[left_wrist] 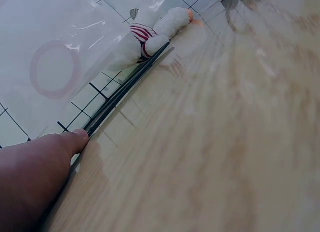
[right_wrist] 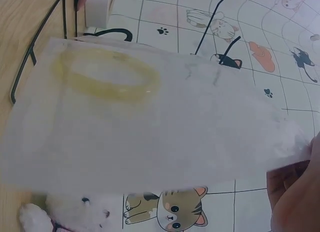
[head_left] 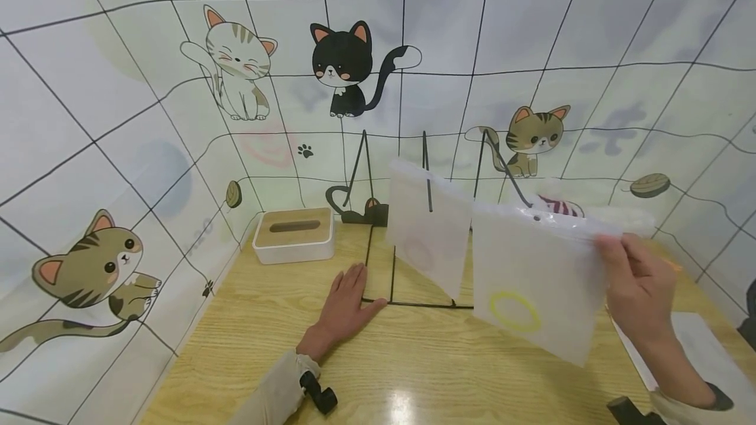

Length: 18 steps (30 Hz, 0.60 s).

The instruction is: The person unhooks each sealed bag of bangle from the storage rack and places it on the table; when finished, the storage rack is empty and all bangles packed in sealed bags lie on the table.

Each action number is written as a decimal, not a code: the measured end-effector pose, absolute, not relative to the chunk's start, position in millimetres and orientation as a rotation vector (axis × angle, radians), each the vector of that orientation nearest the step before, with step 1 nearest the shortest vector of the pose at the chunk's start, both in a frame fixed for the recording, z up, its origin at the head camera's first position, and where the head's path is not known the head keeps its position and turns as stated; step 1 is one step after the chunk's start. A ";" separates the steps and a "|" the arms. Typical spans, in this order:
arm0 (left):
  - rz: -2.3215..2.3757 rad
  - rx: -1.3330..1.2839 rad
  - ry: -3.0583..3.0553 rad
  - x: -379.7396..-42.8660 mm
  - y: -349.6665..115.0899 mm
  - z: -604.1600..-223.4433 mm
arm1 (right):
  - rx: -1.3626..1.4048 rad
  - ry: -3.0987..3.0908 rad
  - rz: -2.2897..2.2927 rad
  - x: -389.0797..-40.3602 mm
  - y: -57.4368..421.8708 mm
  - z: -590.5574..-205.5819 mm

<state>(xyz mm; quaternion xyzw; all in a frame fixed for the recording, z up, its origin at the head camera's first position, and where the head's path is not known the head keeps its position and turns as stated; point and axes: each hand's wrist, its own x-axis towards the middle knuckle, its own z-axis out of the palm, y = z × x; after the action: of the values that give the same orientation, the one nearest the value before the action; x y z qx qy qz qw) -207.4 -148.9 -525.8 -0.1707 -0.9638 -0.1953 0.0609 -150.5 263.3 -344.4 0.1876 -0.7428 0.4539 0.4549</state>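
My right hand pinches a translucent zip bag by its upper side edge; a yellow ring shows in the bag. The bag's punched hole is close to the tip of the right prong of a black wire rack; whether the prong passes through, I cannot tell. A second bag, with a pale pink ring, hangs on the middle prong. Flat on the table, my left hand has its fingers extended, and its thumb touches the rack's base wire.
A white tissue box with a wooden lid stands at the back left. Behind the held bag sits a white plush toy, partly hidden. A white sheet lies at the right. Cat-print cloth encloses the table.
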 end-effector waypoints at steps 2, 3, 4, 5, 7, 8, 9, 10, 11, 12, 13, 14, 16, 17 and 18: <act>-0.583 -0.515 -2.924 -207.5 -149.1 -525.9 | 0.435 -1.833 1.142 -149.0 264.1 -344.7; -0.582 -0.515 -2.924 -207.5 -149.0 -525.8 | 0.431 -1.827 1.151 -148.6 264.3 -344.8; -0.583 -0.515 -2.924 -207.6 -148.9 -525.5 | 0.436 -1.819 1.164 -148.4 264.8 -344.5; -0.585 -0.517 -2.918 -207.7 -148.9 -525.3 | 0.445 -1.814 1.168 -148.3 265.3 -344.1; -0.593 -0.523 -2.902 -207.8 -148.8 -525.0 | 0.470 -1.801 1.201 -147.3 266.5 -344.1; -0.598 -0.524 -2.897 -208.0 -148.7 -525.1 | 0.478 -1.803 1.213 -146.4 267.2 -344.0; -0.599 -0.524 -2.897 -207.7 -148.5 -524.9 | 0.479 -1.810 1.211 -145.3 268.3 -344.2; -0.595 -0.522 -2.902 -207.7 -148.6 -525.1 | 0.482 -1.811 1.226 -144.3 269.3 -344.5; -0.588 -0.521 -2.906 -207.7 -148.5 -525.5 | 0.481 -1.820 1.229 -143.2 270.5 -344.6; -0.581 -0.520 -2.911 -207.6 -148.5 -525.8 | 0.486 -1.824 1.235 -142.3 271.7 -344.9; -0.577 -0.517 -2.917 -207.6 -148.5 -526.1 | 0.485 -1.833 1.234 -141.2 273.2 -345.2; -0.573 -0.517 -2.921 -207.4 -148.5 -526.5 | 0.483 -1.846 1.236 -140.3 274.4 -345.6; -0.572 -0.517 -2.921 -207.1 -148.4 -526.7 | 0.477 -1.863 1.232 -138.7 276.3 -346.7; -0.579 -0.517 -2.917 -207.0 -148.3 -526.6 | 0.460 -1.878 1.236 -137.0 277.3 -348.1; -0.589 -0.517 -2.914 -206.9 -148.2 -526.3 | 0.428 -1.886 1.248 -135.3 278.1 -349.8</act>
<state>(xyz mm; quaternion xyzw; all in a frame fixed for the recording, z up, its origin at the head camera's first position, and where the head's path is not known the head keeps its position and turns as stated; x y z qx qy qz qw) -206.9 -148.2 -526.3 -0.1712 -0.9638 -0.1948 0.0622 -135.3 278.1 -349.8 0.1699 -0.7482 0.4950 0.4078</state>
